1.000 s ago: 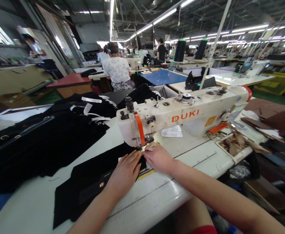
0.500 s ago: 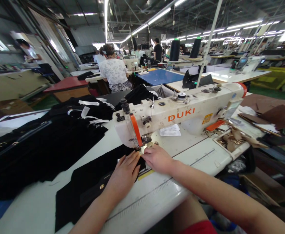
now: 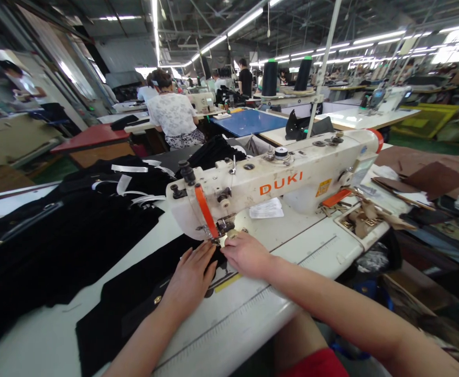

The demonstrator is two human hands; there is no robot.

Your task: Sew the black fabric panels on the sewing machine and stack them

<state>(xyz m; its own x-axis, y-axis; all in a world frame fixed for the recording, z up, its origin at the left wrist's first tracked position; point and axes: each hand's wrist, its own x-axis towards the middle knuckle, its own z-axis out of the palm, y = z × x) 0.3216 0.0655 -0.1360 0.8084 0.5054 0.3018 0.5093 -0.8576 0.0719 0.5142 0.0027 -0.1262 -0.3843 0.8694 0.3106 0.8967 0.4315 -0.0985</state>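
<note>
Black panel [image 3: 135,272] has shifted at the needle over the last second: less cloth between the hands, more bare metal plate; camera has swung too, so everything sits further left in view.

Largest to smallest:
- 1 white table [image 3: 36,335] under the work.
- 1 blue table [image 3: 255,121] behind, near 1 seated person [image 3: 172,115] in a white patterned top.
- 1 black cloth pile [image 3: 64,241] left of the panel; at least 4 white strips [image 3: 124,184] on it, exact count unclear.
- 1 sewing machine [image 3: 284,178], marked DUKI, standing on the white table.
- Panel: 1, flat on the white table, far end under the left hand's fingers beside the presser foot area.
- 2 hands. Left hand [image 3: 188,277] lies flat on the panel, fingers straight, grasping nothing. Right hand [image 3: 247,255] has fingers bunched just right of the needle; can't tell if it's pinching cloth.
- 2 dark thread cones [image 3: 270,78], upright, behind the machine.
- 1 tray [image 3: 373,240] at the table's right, tan pieces [image 3: 365,222] in it, too tangled to count.
- 1 orange guard strip [image 3: 206,209] on the machine head.
- 1 paper label [image 3: 266,208] under the machine arm.
- 1 yellow strip [image 3: 227,283] below the right hand.
- 1 gold stud [image 3: 157,300] on the panel, just beside the left wrist.
</note>
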